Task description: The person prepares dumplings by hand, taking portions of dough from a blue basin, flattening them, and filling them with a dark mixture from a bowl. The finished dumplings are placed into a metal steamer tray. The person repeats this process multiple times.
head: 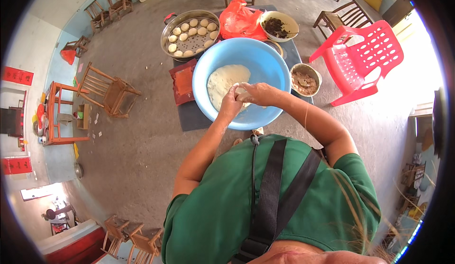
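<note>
Over a large blue plastic basin (280, 75), my left hand (230, 104) and my right hand (262, 92) meet. Pinched between their fingers is a small piece of dough (243, 97), partly covered by the fingers. White flour dusts my fingertips. Below them in the basin lies a big pale mass of dough (227, 75), floury on top. Behind the basin, to the left, a round metal steamer tray (186, 44) with holes carries several round dough balls (202, 31). A metal pot of minced filling (304, 83) stands just right of the basin.
A cream bowl of dark filling (279, 26) and a red plastic bag (241, 20) sit behind the basin on a dark low table (193, 118). A red packet (183, 82) lies left. A red plastic chair (359, 58) stands right, a wooden chair (113, 93) left.
</note>
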A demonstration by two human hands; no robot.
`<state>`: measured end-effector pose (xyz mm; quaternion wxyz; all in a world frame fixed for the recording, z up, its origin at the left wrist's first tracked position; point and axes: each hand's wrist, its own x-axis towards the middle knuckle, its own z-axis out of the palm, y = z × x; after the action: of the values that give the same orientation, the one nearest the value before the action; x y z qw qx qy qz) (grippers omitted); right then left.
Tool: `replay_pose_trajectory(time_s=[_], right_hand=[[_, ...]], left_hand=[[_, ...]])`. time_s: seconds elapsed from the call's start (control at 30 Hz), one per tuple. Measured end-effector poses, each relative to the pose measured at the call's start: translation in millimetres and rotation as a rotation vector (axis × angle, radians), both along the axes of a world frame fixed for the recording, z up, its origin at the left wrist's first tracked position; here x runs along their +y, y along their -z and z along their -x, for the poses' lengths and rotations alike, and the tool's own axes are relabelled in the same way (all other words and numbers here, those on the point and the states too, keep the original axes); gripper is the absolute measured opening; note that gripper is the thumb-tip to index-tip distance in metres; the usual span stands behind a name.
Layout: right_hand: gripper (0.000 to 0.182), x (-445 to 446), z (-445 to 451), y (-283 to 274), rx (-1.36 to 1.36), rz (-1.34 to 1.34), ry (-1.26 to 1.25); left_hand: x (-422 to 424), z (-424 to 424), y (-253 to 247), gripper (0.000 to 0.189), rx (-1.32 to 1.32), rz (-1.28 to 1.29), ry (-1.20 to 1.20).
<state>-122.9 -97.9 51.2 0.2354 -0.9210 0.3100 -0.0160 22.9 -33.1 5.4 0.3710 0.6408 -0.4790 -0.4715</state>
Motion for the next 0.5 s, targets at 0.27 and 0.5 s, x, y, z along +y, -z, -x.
replay_pose_trajectory(time_s=[0.27, 0.5], right_hand=[[0.024, -8, 0, -4, 0.256, 0.155, -0.223], [0.023, -14, 21, 23, -0.192, -0.078, 0.093]], left_hand=[[-5, 10, -10, 0.060, -0.048, -0.044, 0.081], [-5, 9, -6, 0.064, 0.484, -0.074, -0.082]])
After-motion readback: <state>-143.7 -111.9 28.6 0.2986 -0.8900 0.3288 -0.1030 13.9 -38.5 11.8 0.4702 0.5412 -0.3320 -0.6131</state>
